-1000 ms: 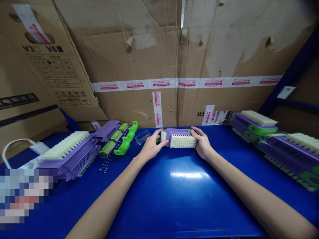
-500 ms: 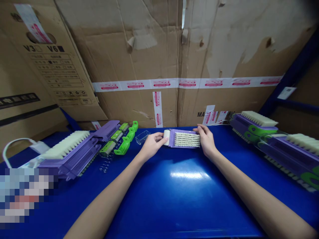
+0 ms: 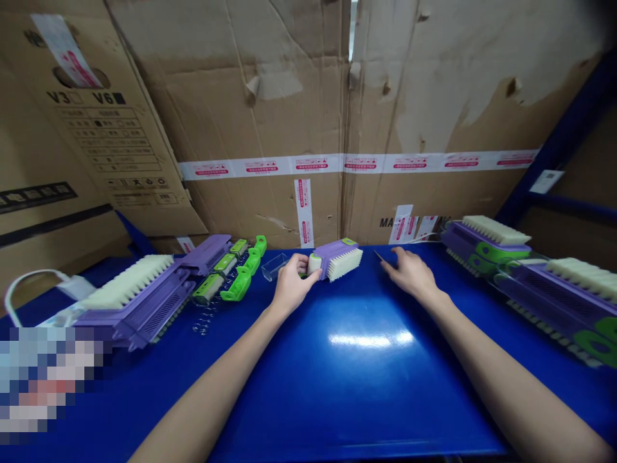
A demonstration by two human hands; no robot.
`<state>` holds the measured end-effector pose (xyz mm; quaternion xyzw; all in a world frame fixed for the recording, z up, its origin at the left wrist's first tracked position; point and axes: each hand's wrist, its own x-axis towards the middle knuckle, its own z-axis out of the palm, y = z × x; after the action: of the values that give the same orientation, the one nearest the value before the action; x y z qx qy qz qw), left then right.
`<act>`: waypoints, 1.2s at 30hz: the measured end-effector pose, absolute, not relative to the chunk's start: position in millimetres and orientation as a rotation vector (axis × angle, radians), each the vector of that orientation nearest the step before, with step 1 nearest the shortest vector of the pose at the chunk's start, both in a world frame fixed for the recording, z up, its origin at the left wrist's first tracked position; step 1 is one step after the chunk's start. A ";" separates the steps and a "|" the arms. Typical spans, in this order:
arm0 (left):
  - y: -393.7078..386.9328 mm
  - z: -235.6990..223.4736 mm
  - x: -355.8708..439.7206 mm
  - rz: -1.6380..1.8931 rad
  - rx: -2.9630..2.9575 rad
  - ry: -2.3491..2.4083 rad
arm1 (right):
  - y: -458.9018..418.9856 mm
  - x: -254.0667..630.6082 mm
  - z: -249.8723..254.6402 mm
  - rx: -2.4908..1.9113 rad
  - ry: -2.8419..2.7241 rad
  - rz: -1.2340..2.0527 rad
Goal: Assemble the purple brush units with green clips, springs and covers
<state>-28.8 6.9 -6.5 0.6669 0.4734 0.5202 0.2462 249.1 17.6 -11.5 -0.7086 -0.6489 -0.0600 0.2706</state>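
My left hand (image 3: 295, 283) is closed on the left end of a purple brush (image 3: 332, 253), which has pale bristles (image 3: 346, 263) facing front and right, a white knob-like end and green parts. The brush is tilted just above or on the blue table; I cannot tell whether it touches. To its right and apart from it, my right hand (image 3: 409, 271) has a thin dark pointed piece (image 3: 378, 255) showing at its fingertips; its kind is too small to make out. A clear plastic cover (image 3: 274, 266) lies just left of my left hand.
Bright green clips (image 3: 240, 283), small green-topped blocks (image 3: 209, 286) and loose screws (image 3: 205, 319) lie on the blue table (image 3: 337, 399). Purple brush bodies (image 3: 144, 308) stand at left; finished-looking brushes (image 3: 491, 241) stand at right. Cardboard (image 3: 265, 116) walls the back.
The brush has turned, so its bristles face front-right instead of straight at me. My right hand has let go of its right end and moved right and down. The left hand keeps its hold.
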 end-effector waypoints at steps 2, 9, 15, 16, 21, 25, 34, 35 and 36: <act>5.9 -9.0 -27.6 1.400 1.846 1.304 | 18.1 244.1 -16.6 -1.954 -1.827 -0.118; 6.6 -17.0 -25.3 1.295 1.935 1.381 | 3.6 224.8 6.8 -1.476 -1.670 -0.211; 10.4 -20.7 -23.9 1.354 1.924 1.392 | -27.3 189.4 24.8 -0.966 -1.957 -0.115; 10.8 -21.1 -23.6 1.364 1.918 1.389 | -30.5 183.6 23.6 -0.920 -2.001 -0.097; 11.1 -21.8 -22.3 1.374 1.925 1.351 | -34.5 169.9 14.3 -0.879 -2.100 -0.078; 9.9 -21.0 -21.0 1.383 1.942 1.317 | -34.4 169.3 12.7 -0.894 -2.099 -0.075; 12.4 -20.0 -18.9 1.391 1.858 1.304 | -48.0 156.0 13.7 -1.120 -2.195 -0.126; 12.1 -19.7 -18.6 1.391 1.864 1.305 | -49.1 154.9 14.0 -1.138 -2.202 -0.127; 11.6 -19.2 -18.2 1.392 1.870 1.305 | -49.9 153.9 14.1 -1.157 -2.205 -0.125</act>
<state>-18.2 11.6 -19.2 0.6808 0.4751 0.5066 0.2326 153.9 -49.9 14.1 -0.4400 -0.8383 -0.0475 0.3185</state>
